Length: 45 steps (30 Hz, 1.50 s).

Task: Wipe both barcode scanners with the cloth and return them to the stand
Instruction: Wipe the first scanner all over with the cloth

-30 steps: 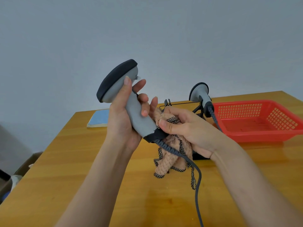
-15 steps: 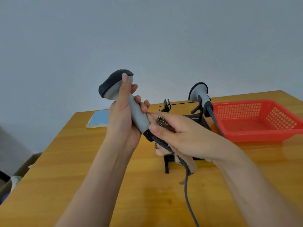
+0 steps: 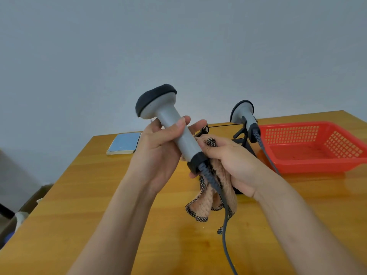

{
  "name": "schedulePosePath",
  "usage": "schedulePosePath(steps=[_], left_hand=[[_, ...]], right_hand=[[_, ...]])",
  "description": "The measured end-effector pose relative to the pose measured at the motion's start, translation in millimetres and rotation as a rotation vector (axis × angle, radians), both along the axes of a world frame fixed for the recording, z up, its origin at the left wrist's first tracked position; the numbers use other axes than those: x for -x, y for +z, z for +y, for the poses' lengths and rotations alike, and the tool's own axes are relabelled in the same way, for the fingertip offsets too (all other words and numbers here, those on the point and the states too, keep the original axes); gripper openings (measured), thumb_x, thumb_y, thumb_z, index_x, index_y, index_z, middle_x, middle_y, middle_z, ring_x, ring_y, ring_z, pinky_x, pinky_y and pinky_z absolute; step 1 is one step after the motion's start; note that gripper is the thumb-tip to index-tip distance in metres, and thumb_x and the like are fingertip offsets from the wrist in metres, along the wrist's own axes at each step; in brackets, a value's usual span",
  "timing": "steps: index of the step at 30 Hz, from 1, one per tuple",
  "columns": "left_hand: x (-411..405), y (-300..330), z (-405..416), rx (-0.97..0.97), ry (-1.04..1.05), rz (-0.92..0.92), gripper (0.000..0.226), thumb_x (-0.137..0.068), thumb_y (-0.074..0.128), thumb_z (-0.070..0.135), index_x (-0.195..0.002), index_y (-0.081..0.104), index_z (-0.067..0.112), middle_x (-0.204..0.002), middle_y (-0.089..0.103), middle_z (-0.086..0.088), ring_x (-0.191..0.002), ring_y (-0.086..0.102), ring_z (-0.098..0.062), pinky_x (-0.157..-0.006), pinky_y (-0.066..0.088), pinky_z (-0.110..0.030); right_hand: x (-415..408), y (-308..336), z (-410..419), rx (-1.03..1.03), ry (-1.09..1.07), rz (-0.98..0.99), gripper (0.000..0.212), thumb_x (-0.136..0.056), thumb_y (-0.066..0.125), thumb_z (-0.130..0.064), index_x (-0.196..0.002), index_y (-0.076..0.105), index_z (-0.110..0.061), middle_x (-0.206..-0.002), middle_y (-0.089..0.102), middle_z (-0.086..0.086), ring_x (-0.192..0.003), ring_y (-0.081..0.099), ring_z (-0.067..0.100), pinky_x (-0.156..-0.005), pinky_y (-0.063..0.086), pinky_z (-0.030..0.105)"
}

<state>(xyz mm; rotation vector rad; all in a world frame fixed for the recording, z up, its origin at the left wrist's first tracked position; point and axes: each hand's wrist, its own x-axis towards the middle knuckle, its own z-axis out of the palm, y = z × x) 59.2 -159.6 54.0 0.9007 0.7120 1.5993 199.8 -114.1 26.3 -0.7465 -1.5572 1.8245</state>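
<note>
While held above the worktop (image 3: pixel 83 205), grey scanner (image 3: pixel 172 126) gripped round its handle by left hand (image 3: pixel 158 153), fingers and thumb curled tight. Cloth (image 3: pixel 210 197) bunched in right hand (image 3: pixel 232 163), grip closed on it, pressed against handle base. Second scanner (image 3: pixel 245 114) resting on stand (image 3: pixel 241 133) behind.

The stand (image 3: pixel 241 133) is mostly hidden behind the right hand (image 3: pixel 234 165) and the cloth (image 3: pixel 214 195), so only its top rail and one bracket show. The held scanner's cable (image 3: pixel 225 235) runs off the bottom edge. The left hand (image 3: pixel 158 153) covers the middle of that scanner's grip (image 3: pixel 178 133). The second scanner's cable (image 3: pixel 270 161) disappears behind the right wrist. The basket (image 3: pixel 317 147) is cut by the right edge, as is the desk (image 3: pixel 79 195).
</note>
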Motion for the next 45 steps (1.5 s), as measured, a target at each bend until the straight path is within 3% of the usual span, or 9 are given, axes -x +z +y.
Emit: schedulePosePath(steps=[6, 9, 12, 16, 23, 28, 33, 37, 45], left_hand=[[1, 1, 2, 0.025, 0.114, 0.027, 0.036, -0.072, 0.066, 0.016, -0.102, 0.054, 0.001, -0.084, 0.065, -0.006, -0.082, 0.073, -0.020, -0.073, 0.060, -0.032], [1, 0, 5, 0.006, 0.155, 0.010, 0.039, -0.076, 0.066, 0.015, -0.108, 0.051, -0.001, -0.079, 0.066, -0.007, -0.080, 0.071, -0.019, -0.074, 0.058, -0.028], [-1, -1, 8, 0.007, 0.208, -0.015, 0.038, -0.078, 0.066, 0.013, -0.110, 0.051, -0.001, -0.087, 0.064, -0.012, -0.082, 0.070, -0.017, -0.073, 0.058, -0.028], [-4, -7, 11, 0.025, 0.265, 0.011, 0.031, -0.088, 0.062, 0.007, -0.115, 0.051, -0.001, -0.084, 0.063, -0.005, -0.083, 0.070, -0.015, -0.068, 0.057, -0.026], [2, -8, 14, 0.081, 0.336, 0.002, 0.030, -0.088, 0.064, 0.008, -0.116, 0.055, 0.002, -0.083, 0.065, 0.001, -0.081, 0.069, -0.014, -0.070, 0.057, -0.028], [1, -8, 12, 0.111, 0.339, -0.085, 0.054, -0.072, 0.072, 0.007, -0.123, 0.055, 0.003, -0.100, 0.067, -0.007, -0.090, 0.073, -0.021, -0.085, 0.059, -0.035], [-1, -9, 14, 0.109, 0.320, -0.127, 0.045, -0.082, 0.069, 0.006, -0.124, 0.052, 0.005, -0.097, 0.066, -0.008, -0.081, 0.074, -0.023, -0.073, 0.061, -0.036], [-4, -11, 17, 0.104, 0.227, -0.167, 0.043, -0.091, 0.062, 0.010, -0.131, 0.049, -0.002, -0.108, 0.066, -0.016, -0.094, 0.072, -0.027, -0.078, 0.060, -0.043], [-3, -13, 17, 0.129, 0.272, -0.107, 0.010, -0.093, 0.058, 0.005, -0.102, 0.061, 0.002, -0.087, 0.068, -0.008, -0.077, 0.073, -0.020, -0.066, 0.061, -0.036]], right_hand=[[-7, 3, 8, 0.049, -0.050, 0.041, 0.055, -0.098, 0.032, -0.056, -0.112, 0.069, -0.017, -0.115, 0.070, 0.012, -0.114, 0.062, 0.034, -0.101, 0.047, 0.051], [-7, 6, 3, 0.010, 0.076, 0.022, 0.052, -0.094, 0.030, -0.061, -0.119, 0.063, -0.030, -0.116, 0.071, 0.004, -0.111, 0.065, 0.031, -0.092, 0.053, 0.049], [-7, 3, 0, -0.236, 0.036, -0.165, 0.042, -0.099, 0.034, -0.052, -0.132, 0.054, -0.037, -0.121, 0.068, -0.010, -0.112, 0.063, 0.010, -0.100, 0.049, 0.042], [-2, 3, -5, -0.486, -0.056, -0.258, 0.023, -0.101, 0.047, -0.034, -0.117, 0.064, -0.030, -0.104, 0.072, -0.011, -0.101, 0.066, 0.004, -0.097, 0.049, 0.044], [-2, 0, -5, -0.488, -0.224, -0.138, 0.023, -0.077, 0.080, -0.016, -0.090, 0.071, -0.033, -0.085, 0.076, -0.012, -0.081, 0.069, 0.001, -0.077, 0.051, 0.016], [-16, 8, 1, -0.511, -0.146, -0.226, 0.021, -0.072, 0.082, -0.014, -0.085, 0.076, -0.030, -0.083, 0.074, -0.009, -0.083, 0.069, 0.006, -0.085, 0.054, 0.029], [-20, 9, 5, -0.460, -0.316, -0.128, 0.034, -0.069, 0.078, -0.036, -0.100, 0.075, -0.023, -0.099, 0.067, -0.008, -0.097, 0.064, 0.011, -0.091, 0.052, 0.037], [-5, 6, -2, -0.556, -0.329, -0.088, 0.022, -0.077, 0.078, -0.021, -0.099, 0.075, -0.026, -0.096, 0.064, 0.000, -0.094, 0.062, 0.011, -0.088, 0.050, 0.030], [-7, 5, -5, -0.681, -0.216, -0.220, 0.027, -0.072, 0.082, -0.009, -0.089, 0.077, -0.030, -0.098, 0.061, -0.004, -0.099, 0.058, -0.001, -0.082, 0.047, 0.014]])
